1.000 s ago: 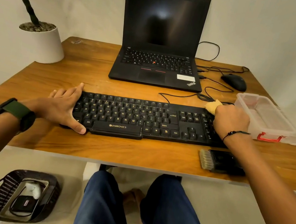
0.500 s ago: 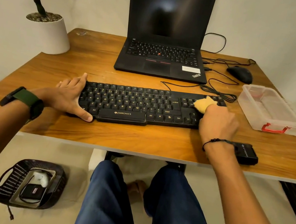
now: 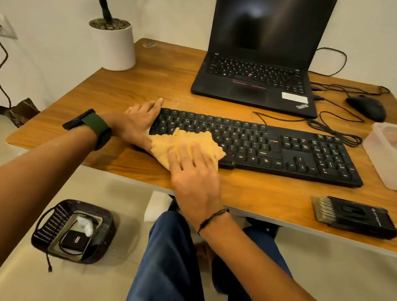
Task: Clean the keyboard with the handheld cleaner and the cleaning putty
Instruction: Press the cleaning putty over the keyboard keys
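Wooden counter (image 3: pixel 213 181) against a white wall: one keyboard (image 3: pixel 282 150), one laptop (image 3: pixel 256 81) at twelve o'clock. Right hand (image 3: pixel 194 173) presses putty (image 3: pixel 183 140) flat, fingers spread; left hand (image 3: pixel 140 121) spread, steadying.

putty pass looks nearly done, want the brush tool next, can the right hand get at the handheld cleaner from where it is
Probably yes. The handheld cleaner lies uncovered near the table's front edge, off to the right of the right hand, with only bare wood between them. That hand is pressing the putty flat on the keyboard.

Glossy wood-grain table (image 3: pixel 152 71); matt keyboard (image 3: pixel 295 152)
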